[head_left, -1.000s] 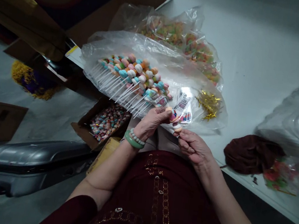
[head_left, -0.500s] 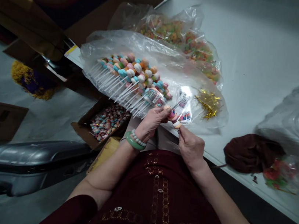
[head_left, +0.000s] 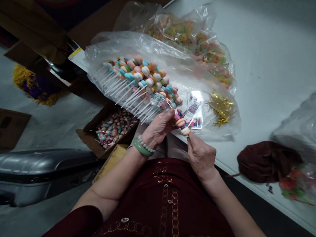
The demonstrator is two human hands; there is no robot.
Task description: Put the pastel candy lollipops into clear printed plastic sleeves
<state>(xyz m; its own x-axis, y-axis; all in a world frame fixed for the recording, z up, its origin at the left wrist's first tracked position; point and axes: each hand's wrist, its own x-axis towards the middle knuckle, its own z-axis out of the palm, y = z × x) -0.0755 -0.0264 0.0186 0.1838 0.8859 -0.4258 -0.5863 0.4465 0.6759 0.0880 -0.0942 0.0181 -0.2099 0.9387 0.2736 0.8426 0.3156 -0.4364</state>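
Observation:
My left hand [head_left: 159, 128], with a green bangle and a beaded bracelet at its wrist, is closed on a small clear plastic wrapper with a printed label [head_left: 158, 99]. Between my hands is a candy lollipop [head_left: 181, 123], a row of pink, orange and white pieces. My right hand [head_left: 201, 154] pinches its lower end; the stick there is mostly hidden. Whether the candy is inside the wrapper I cannot tell. Just beyond lie many candy lollipops [head_left: 140, 75] with white sticks, a stack of printed cards [head_left: 194, 110] and gold twist ties [head_left: 220, 109].
A clear plastic sheet [head_left: 103, 46] lies under the lollipops on the white table [head_left: 271, 64]. Behind is a bag of gummy candies [head_left: 184, 34]. An open carton [head_left: 87, 138] holds wrapped candies below left, near a grey suitcase [head_left: 36, 168]. Dark red cloth [head_left: 263, 161] lies right.
My left thumb and fingers have drawn back a little to the left, and more of the candy lollipop shows between my hands. My right hand has barely moved.

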